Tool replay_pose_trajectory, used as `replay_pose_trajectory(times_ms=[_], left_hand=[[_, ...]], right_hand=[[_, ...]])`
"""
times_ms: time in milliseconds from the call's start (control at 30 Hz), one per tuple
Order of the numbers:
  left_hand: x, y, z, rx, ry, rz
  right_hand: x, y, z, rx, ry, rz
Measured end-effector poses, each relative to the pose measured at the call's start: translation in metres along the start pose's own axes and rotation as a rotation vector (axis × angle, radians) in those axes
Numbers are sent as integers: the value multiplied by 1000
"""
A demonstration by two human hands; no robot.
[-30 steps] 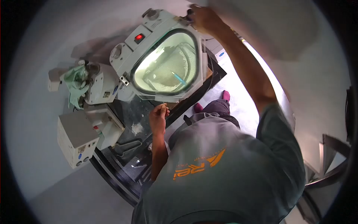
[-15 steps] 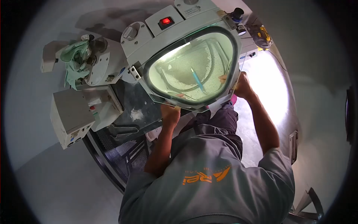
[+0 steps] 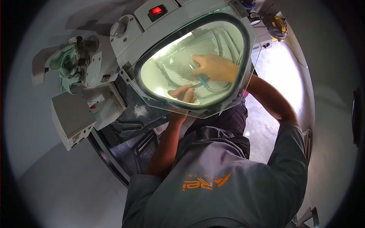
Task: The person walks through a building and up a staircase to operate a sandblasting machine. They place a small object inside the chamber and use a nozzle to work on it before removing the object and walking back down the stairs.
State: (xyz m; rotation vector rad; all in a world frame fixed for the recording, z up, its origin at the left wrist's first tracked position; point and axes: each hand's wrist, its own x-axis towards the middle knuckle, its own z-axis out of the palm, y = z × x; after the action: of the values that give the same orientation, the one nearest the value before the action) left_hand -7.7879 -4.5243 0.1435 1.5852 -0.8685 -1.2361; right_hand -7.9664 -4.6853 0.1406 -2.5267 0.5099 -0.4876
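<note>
Pale wall (image 3: 38, 106) curves round the corner where I stand. Nearest me is the worker's grey shirt (image 3: 235, 201) with orange lettering (image 3: 207, 181); beyond it, both arms (image 3: 167, 148) reach into a lit cabinet (image 3: 138, 43). Through its window (image 3: 154, 78) I see the left hand (image 3: 184, 94), fingers half curled; whether it has hold of anything, I can't make out. Further in, to its right, the right hand (image 3: 215, 68) bends its fingers over a blue pen-shaped tool (image 3: 203, 81), but I can't tell if they grip it. That tool sits just under the right hand, above perforated mesh (image 3: 207, 41). Past both hands, a red switch (image 3: 156, 10) glows; well left of the left hand, green cloth (image 3: 62, 62) drapes a grey machine (image 3: 100, 62).
</note>
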Motion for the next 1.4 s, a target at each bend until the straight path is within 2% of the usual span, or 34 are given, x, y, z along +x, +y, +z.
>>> replay_pose_trajectory(times_ms=[33,67,167,333,467,633,667,767,867,1033,1167,1200,1300,1400], left_hand=[[2,4,3,-73,0,-49],[3,6,5,-148,0,-100],[3,7,7,-146,40,-83],[10,13,13,-88,48,-62],[19,16,28,-102,101,-56],[29,25,37,-107,91,-96],[32,19,38,-76,80,-41],[39,22,38,-34,40,-5],[44,29,44,-119,30,-50],[58,33,53,-271,49,-115],[72,33,55,-265,28,-116],[75,33,56,-265,30,-120],[82,39,61,-261,32,-132],[90,38,59,-207,-2,-159]], right_hand=[[3,2,1,-8,-23,14],[2,9,4,-21,13,-86],[-8,17,5,65,116,-52],[-21,8,-9,294,361,220],[-23,9,6,342,485,407],[-21,13,8,128,562,368],[-20,14,10,86,568,369],[-18,15,11,217,569,379],[-18,3,-1,424,542,487],[-18,8,5,382,605,422],[-18,3,0,429,582,433],[-19,6,0,420,555,408],[-16,13,13,489,658,278],[-16,7,4,566,623,285]])
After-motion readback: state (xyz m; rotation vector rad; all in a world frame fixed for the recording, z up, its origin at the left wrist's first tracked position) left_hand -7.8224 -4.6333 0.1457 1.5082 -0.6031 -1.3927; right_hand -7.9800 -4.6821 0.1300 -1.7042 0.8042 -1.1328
